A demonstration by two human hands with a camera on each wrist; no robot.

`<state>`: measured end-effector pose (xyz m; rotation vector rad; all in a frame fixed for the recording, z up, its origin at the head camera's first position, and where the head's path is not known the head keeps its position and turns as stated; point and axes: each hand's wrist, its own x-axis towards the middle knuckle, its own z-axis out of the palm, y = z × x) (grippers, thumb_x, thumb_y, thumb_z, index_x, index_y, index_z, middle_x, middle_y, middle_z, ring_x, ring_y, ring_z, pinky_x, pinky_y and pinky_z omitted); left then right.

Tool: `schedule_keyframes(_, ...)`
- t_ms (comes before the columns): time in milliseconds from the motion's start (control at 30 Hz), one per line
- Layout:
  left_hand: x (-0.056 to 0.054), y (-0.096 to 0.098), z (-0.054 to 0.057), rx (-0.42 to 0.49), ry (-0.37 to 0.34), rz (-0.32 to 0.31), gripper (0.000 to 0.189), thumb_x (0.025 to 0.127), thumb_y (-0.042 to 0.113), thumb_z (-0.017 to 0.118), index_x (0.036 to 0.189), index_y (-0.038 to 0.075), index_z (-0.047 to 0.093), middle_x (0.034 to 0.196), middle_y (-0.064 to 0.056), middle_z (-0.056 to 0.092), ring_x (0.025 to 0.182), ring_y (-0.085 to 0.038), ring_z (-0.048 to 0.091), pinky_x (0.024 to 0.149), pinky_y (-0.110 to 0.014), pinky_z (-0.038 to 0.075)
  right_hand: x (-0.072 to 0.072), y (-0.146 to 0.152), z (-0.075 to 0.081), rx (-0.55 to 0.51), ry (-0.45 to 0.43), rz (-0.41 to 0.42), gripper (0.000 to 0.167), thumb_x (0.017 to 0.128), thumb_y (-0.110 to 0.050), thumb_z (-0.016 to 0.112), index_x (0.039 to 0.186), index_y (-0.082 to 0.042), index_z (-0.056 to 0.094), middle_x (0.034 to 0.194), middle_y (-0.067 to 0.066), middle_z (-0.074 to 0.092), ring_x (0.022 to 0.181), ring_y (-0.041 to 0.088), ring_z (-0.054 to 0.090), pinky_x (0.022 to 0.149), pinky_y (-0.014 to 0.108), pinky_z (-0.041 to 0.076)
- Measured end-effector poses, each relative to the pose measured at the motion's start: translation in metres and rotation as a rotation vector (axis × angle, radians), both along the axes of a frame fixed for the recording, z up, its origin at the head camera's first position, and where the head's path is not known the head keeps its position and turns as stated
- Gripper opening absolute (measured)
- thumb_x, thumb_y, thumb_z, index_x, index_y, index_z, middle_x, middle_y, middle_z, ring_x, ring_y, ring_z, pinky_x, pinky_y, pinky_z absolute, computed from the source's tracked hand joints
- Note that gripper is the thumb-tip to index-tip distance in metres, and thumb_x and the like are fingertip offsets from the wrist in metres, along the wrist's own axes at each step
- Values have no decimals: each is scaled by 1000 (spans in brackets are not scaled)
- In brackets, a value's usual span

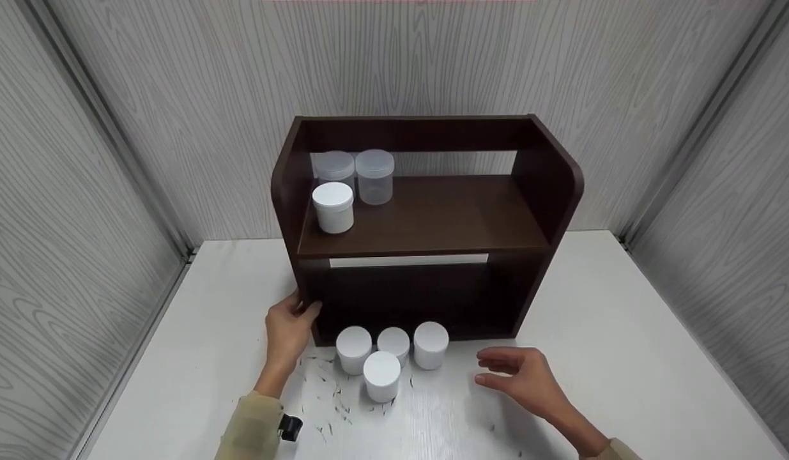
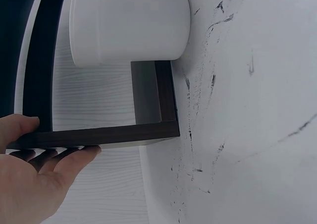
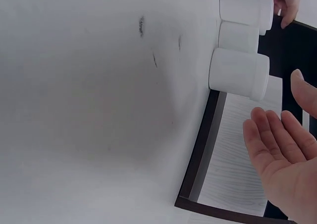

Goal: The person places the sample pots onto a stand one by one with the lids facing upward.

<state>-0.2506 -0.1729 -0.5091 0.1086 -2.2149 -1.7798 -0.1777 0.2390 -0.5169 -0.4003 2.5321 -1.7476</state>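
Note:
My left hand grips the lower left side panel of a dark brown two-tier shelf, thumb on the inner face and fingers on the outer one. To the right, my right hand hovers over the table with relaxed fingers, holding nothing. Several white lidded jars stand between the hands at the shelf's foot: a left one, a front one, a rear one and a right one, which is nearest my right hand. In the right wrist view, that jar is just beyond the fingertips.
On the upper tier, at the left, a white jar stands before two translucent jars. Dark scuffs mark the white table. Grey wood-grain panels enclose the back and sides.

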Motion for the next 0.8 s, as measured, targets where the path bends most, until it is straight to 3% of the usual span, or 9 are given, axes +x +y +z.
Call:
schedule_keyframes(300, 0, 0, -1, -8, 1, 6, 51, 100, 6, 69, 144, -14, 53, 139, -32, 60, 120, -41, 67, 91, -29, 60, -18, -13, -7, -14, 38, 18, 41, 82, -11, 92, 118, 3, 76, 116, 23, 75, 108, 34, 73, 98, 40, 59)
schedule_keyframes(567, 3, 0, -2, 18, 24, -28, 50, 101, 5, 68, 144, -15, 52, 138, -33, 60, 123, -41, 65, 93, -31, 59, -31, -23, -13, 15, 77, 45, 59, 83, -15, 93, 131, 8, 68, 126, 26, 71, 118, 37, 69, 105, 40, 54)
schedule_keyframes(800, 2, 0, 0, 8, 25, -11, 47, 100, 5, 69, 142, -13, 57, 136, -31, 63, 121, -40, 67, 93, -30, 59, -47, -31, -17, -43, 71, 111, 70, 83, -10, 92, 142, 10, 59, 143, 29, 60, 133, 43, 58, 112, 46, 48)
